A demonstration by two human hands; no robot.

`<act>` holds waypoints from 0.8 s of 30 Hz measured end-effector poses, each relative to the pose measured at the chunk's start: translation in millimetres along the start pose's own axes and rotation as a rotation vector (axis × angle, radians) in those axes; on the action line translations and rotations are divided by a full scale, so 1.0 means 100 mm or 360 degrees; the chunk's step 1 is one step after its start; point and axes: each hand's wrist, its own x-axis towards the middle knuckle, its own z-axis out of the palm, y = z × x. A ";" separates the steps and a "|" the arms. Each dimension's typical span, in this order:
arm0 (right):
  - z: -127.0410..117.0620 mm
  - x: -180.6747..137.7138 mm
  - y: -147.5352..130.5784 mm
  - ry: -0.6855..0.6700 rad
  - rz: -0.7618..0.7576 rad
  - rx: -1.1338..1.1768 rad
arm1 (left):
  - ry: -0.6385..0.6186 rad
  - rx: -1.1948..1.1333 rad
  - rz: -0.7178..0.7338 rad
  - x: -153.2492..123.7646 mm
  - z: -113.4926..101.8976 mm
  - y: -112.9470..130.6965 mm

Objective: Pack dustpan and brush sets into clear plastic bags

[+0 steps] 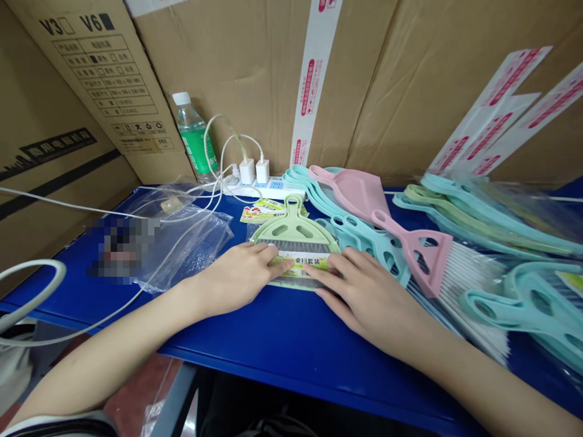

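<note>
A small green brush-and-dustpan set (294,233) lies flat on the blue table (282,340), inside a clear bag with a green-and-yellow label card (304,263) across its lower part. My left hand (237,273) lies on the set's lower left edge, fingers stretched flat onto the label. My right hand (364,291) rests on the lower right edge, its fingers also flat and pressing on the label. Both hands touch the packaged set from either side.
A pink brush (412,243) and pink dustpan (353,188) lie on stacked teal dustpans to the right. More teal and green brushes (514,224) lie further right. Clear plastic bags (182,237), a power strip with chargers (255,179), a water bottle (194,136) and cardboard boxes stand behind.
</note>
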 end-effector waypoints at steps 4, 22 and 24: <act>0.00 0.01 0.00 0.0047 0.0016 0.0040 | 0.0026 -0.0018 0.0003 -0.03 -0.01 -0.03; -0.08 0.01 0.02 0.0091 0.0110 -0.0213 | -0.0078 -0.0093 -0.0134 -0.12 -0.14 -0.13; -0.09 0.01 0.02 0.0081 0.0110 -0.0243 | -0.0059 -0.0086 -0.0140 -0.14 -0.14 -0.13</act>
